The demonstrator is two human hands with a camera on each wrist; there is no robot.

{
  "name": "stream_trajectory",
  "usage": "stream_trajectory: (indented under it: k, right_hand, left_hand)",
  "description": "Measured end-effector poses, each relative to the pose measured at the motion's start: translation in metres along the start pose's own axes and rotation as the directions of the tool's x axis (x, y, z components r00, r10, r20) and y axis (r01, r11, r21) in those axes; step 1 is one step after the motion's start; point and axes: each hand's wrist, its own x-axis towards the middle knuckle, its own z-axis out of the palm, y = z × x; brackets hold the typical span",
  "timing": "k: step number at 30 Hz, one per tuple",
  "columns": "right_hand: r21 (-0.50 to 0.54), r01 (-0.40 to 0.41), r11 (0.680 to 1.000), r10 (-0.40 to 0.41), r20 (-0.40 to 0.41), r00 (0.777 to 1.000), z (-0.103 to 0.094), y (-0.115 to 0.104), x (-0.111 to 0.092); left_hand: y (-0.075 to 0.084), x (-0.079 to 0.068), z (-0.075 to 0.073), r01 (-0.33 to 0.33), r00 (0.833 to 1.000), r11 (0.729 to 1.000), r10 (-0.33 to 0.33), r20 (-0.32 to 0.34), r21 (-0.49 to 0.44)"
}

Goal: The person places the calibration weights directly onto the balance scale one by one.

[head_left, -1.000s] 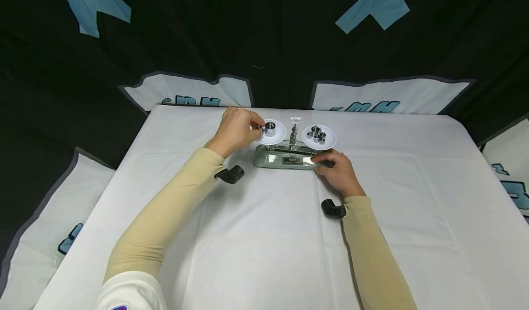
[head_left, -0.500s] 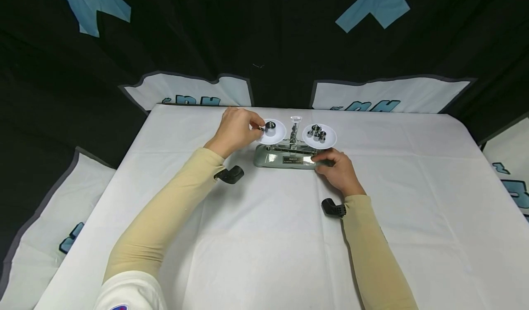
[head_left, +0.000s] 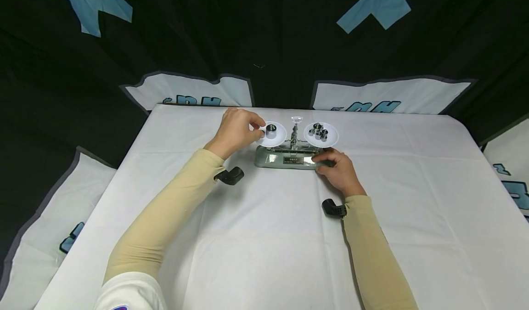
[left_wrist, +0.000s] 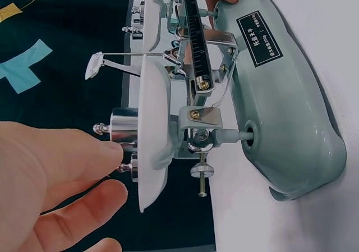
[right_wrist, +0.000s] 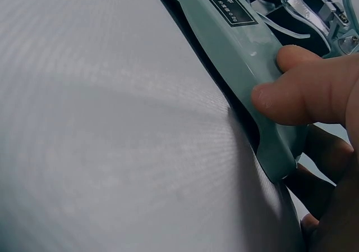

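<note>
A green-based balance scale (head_left: 268,158) with two white pans stands near the table's far edge. My left hand (head_left: 236,131) is at the left pan (left_wrist: 152,123), thumb and finger pinching the knob of a small metal weight (left_wrist: 134,166) whose base is right at the pan. Beside it stands a larger cylindrical weight (left_wrist: 124,126). Several small weights (head_left: 317,131) stand on the right pan (head_left: 333,138). My right hand (head_left: 339,170) grips the right end of the base, thumb lying along its front face in the right wrist view.
White cloth covers the table (head_left: 264,255). Behind it hangs a black curtain (head_left: 248,34) with blue and white patches. The scale's pointer (head_left: 294,133) rises between the pans, close to both hands. Each wrist carries a black camera (head_left: 231,176).
The small weight in my left fingers has come down to the left pan. That pan has sunk slightly and the right pan has risen. My right hand stays on the base.
</note>
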Motion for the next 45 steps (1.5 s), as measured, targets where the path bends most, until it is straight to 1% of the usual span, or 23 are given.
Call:
stream_trajectory:
  k: [11,17,21,31,35,40,42,45]
  right_hand:
    - [0.007,-0.019,1.0,0.019,0.007,1.0,0.0,-0.003,-0.001]
    - [0.005,-0.017,1.0,0.017,0.006,1.0,0.0,-0.005,-0.001]
    - [-0.002,-0.015,1.0,0.015,0.003,1.0,0.0,-0.006,-0.001]
    - [-0.01,0.002,1.0,-0.002,-0.001,1.0,0.0,-0.005,-0.002]
    - [-0.01,0.004,1.0,-0.004,0.017,1.0,-0.001,-0.004,-0.003]
    - [-0.003,-0.005,1.0,0.005,0.053,0.999,-0.006,-0.005,-0.003]
    - [-0.005,-0.003,1.0,0.003,0.054,0.999,-0.008,-0.006,-0.003]
    - [-0.003,0.01,1.0,-0.01,0.047,0.999,-0.011,-0.006,-0.003]
  left_hand:
    - [-0.001,-0.002,-0.001,0.021,1.0,1.0,-0.021,-0.005,-0.016]
    - [-0.003,-0.002,-0.001,0.026,1.0,0.999,-0.026,-0.001,-0.028]
    - [-0.003,-0.003,-0.002,0.042,0.999,0.998,-0.042,0.002,-0.04]
    - [-0.005,-0.007,-0.001,0.06,0.998,0.995,-0.063,-0.031,-0.082]
    - [-0.007,-0.012,-0.002,0.07,0.996,0.992,-0.076,-0.055,-0.11]
    - [-0.015,-0.021,-0.002,0.063,0.991,0.99,-0.076,-0.107,-0.126]
    - [-0.018,-0.025,-0.003,0.063,0.989,0.989,-0.08,-0.123,-0.136]
    - [-0.023,-0.032,-0.003,0.075,0.987,0.984,-0.096,-0.13,-0.161]
